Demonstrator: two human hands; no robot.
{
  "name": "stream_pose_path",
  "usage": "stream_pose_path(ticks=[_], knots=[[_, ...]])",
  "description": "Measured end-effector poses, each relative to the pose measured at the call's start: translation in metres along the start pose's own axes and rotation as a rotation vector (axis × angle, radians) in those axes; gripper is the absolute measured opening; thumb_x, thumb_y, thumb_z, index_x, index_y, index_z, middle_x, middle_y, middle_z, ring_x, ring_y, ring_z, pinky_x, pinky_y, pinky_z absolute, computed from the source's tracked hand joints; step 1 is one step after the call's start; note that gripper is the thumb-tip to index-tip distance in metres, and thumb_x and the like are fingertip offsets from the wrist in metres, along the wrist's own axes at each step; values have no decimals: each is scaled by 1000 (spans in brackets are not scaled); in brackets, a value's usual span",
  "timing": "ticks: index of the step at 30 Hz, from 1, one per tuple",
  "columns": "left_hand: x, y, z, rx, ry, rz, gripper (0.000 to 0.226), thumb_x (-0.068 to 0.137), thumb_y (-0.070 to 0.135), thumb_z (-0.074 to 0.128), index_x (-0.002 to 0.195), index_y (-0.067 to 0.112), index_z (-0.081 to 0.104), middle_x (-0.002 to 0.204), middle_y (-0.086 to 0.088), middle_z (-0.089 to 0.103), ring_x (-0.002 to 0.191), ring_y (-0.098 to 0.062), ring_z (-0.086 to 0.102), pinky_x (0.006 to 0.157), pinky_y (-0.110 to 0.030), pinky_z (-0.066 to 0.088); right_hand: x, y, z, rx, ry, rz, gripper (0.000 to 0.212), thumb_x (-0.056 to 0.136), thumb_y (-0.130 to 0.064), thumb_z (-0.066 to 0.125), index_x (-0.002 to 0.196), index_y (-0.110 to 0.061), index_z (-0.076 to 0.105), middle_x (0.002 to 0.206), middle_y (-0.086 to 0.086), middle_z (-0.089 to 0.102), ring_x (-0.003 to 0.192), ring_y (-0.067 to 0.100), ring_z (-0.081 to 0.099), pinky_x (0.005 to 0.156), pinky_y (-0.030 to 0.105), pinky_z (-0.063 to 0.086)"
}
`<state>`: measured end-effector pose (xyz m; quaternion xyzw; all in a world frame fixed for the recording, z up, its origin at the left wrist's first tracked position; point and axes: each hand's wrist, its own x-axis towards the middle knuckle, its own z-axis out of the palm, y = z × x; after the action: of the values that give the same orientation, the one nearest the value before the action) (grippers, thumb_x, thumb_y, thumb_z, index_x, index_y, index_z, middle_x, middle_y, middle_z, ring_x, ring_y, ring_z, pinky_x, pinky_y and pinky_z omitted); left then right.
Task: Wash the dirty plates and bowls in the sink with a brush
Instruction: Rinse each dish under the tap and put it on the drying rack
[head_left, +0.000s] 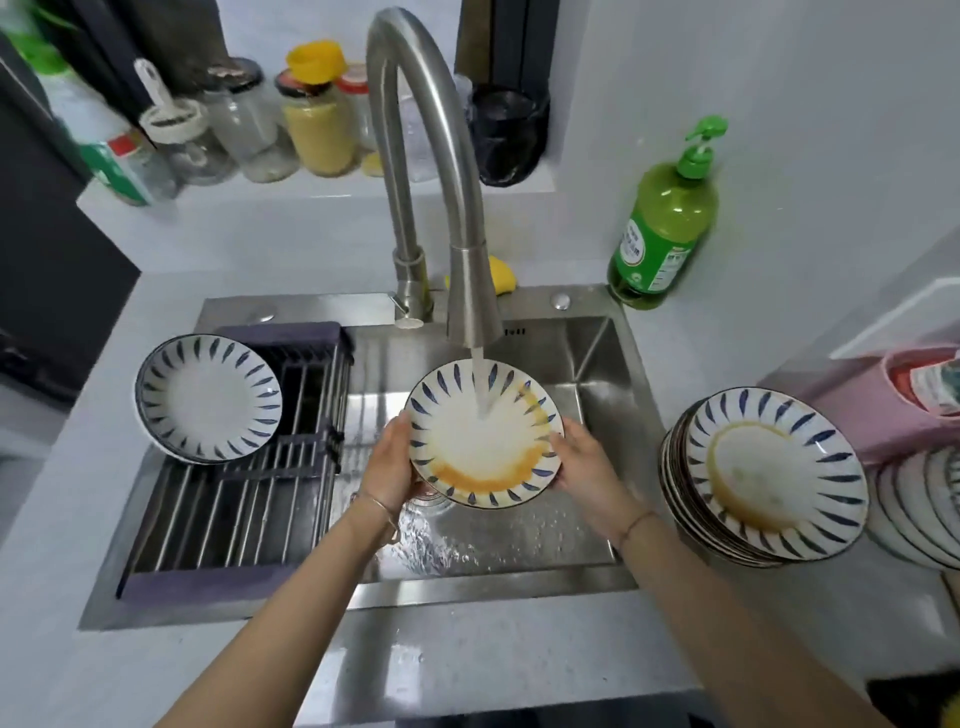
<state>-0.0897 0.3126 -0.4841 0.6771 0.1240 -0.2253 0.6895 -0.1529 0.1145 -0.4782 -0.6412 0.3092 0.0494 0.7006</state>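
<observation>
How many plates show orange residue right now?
2: the held plate, gripped by left hand and right hand under the faucet; the top plate of the stack right of the sink. Faces beneath are hidden.

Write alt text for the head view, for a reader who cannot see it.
The left hand and right hand hold an orange-stained plate under the running faucet above the sink. A clean plate sits on the rack at left; dirty plates stack at right.

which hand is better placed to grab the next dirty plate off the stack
Right. The right hand holds the plate on the side nearest the stack, right of the sink; the left hand is opposite.
</observation>
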Motion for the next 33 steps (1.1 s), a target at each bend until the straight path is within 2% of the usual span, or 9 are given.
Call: stream_pose_path(ticks=[5,10,15,19,24,26,28,31,33], knots=[[9,-7,-20,-8,-60,39,37,104,43,29,121,29,58,115,-3,69,104,-22,66,76,-39,59,6,-3,16,-28,-24,-65,19,103,-21,39,118,-19,50,115,6,65,103,24,64,84,36,54],[17,-9,-11,-238,-4,-158,39,104,41,31,106,18,61,88,-2,74,75,-13,71,57,-27,57,7,-19,15,-86,-15,-182,14,102,-21,40,112,-26,49,95,-6,64,79,3,64,60,19,54],[20,-15,-1,-203,-36,-276,48,102,52,24,121,21,55,103,0,67,89,-15,65,69,-31,57,11,-16,11,-161,-1,-137,23,104,-25,34,120,-22,50,98,-4,66,83,11,65,59,25,57],[20,-8,-2,-10,-21,-139,47,104,45,20,121,20,56,98,0,67,82,-12,62,56,-19,52,18,7,9,-120,-6,10,24,104,-23,35,123,-20,48,116,7,63,88,15,65,63,31,57],[18,-1,-10,168,-55,79,32,107,26,25,130,24,46,111,11,56,97,1,53,65,5,37,16,22,17,-64,13,96,24,104,-22,35,126,-17,44,115,6,59,87,14,63,55,21,54],[22,-4,-12,191,-53,128,32,106,28,27,132,28,46,116,14,57,113,-6,53,80,-2,39,14,20,19,-29,16,67,27,103,-22,36,129,-15,43,118,7,57,92,18,62,57,23,55],[26,-9,-16,162,-20,74,26,106,35,27,127,38,43,111,23,56,107,-1,53,81,-6,43,13,14,20,-19,34,14,29,103,-22,38,130,-14,44,116,7,60,91,15,63,63,25,56],[31,-14,-12,-23,-21,-62,40,102,49,28,133,33,49,124,2,63,108,-15,61,95,-36,52,12,2,20,-57,44,-68,24,102,-24,40,124,-19,49,103,-3,65,83,7,66,62,22,56],[30,-12,-5,-130,-19,-155,50,101,53,28,137,25,48,123,-6,64,109,-25,62,92,-42,53,12,-4,19,-89,52,-97,21,102,-24,41,121,-21,49,100,-5,65,81,8,67,57,21,54]])
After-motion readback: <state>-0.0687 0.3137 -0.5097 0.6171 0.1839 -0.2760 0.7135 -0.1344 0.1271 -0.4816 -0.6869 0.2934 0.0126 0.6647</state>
